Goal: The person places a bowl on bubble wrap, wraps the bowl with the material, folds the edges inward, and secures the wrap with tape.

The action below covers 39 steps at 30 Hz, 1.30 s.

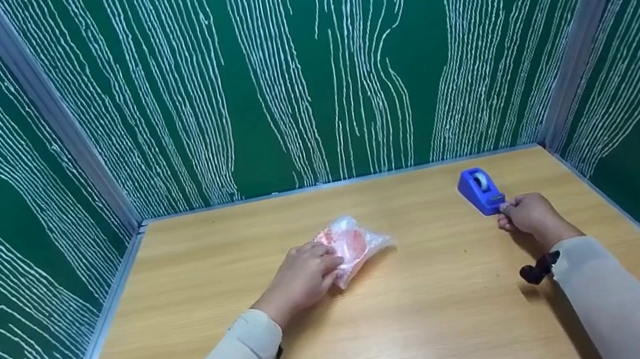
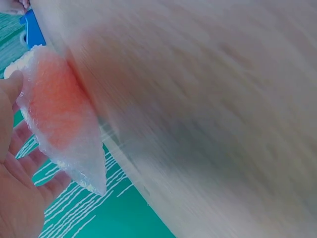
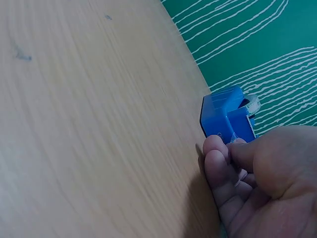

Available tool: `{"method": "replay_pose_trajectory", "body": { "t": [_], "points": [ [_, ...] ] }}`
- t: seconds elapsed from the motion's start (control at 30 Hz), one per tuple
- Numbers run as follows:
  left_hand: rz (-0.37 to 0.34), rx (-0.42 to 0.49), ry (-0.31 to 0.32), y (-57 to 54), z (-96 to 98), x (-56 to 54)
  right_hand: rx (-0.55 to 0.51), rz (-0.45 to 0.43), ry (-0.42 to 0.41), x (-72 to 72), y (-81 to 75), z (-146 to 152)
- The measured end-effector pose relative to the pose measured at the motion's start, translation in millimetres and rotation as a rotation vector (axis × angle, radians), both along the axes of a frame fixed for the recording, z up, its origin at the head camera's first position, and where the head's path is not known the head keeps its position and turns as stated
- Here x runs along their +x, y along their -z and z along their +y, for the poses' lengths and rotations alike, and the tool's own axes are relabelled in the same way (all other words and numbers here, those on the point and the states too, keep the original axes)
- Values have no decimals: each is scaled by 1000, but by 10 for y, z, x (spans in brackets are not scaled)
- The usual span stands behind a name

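Near the middle of the table lies a bubble-wrapped bundle (image 1: 349, 252) with something red or pink inside. My left hand (image 1: 304, 274) holds its left side, thumb over the wrap and fingers spread behind it in the left wrist view. To the right stands a blue tape dispenser (image 1: 476, 193) carrying a roll of tape (image 3: 253, 105). At the dispenser's front edge, my right hand (image 1: 534, 217) pinches the tape's end (image 3: 235, 137) between thumb and curled fingers. The fingertips hide most of that end.
The wooden table (image 1: 387, 338) is bounded at the back and sides by green panels (image 1: 268, 70) with wavy white lines. Grey metal posts (image 1: 53, 101) stand at the back corners. A black wrist strap piece (image 1: 540, 269) sticks out from the right cuff.
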<state>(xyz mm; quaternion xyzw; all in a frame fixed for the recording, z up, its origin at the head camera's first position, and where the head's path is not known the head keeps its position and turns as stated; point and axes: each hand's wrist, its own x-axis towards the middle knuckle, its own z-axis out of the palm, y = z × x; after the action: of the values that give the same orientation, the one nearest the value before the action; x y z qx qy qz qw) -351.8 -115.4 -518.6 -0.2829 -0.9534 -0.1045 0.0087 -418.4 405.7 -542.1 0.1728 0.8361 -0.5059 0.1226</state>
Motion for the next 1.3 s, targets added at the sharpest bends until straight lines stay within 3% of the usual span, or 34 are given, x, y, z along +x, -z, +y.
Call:
{"method": "replay_pose_trajectory", "body": {
  "t": [0.27,0.5,0.83,0.97,1.1,1.3],
  "points": [
    [13,-9,16,5,-10,-18,-4,60,-36,57,-5,0],
    [4,-13,26,-3,7,-39,-149,-40,-22,158,-124,80],
    [-21,-13,1,-24,12,-15,-205,-97,-124,132,-216,-182],
    [-35,-4,-7,-21,12,-10,-111,-67,-209,93,-259,-363],
    [-40,8,-13,-18,7,-10,41,33,-342,73,-371,-593],
    [54,-34,50,-33,-9,2,187,222,-513,105,-558,-1080]
  ]
}}
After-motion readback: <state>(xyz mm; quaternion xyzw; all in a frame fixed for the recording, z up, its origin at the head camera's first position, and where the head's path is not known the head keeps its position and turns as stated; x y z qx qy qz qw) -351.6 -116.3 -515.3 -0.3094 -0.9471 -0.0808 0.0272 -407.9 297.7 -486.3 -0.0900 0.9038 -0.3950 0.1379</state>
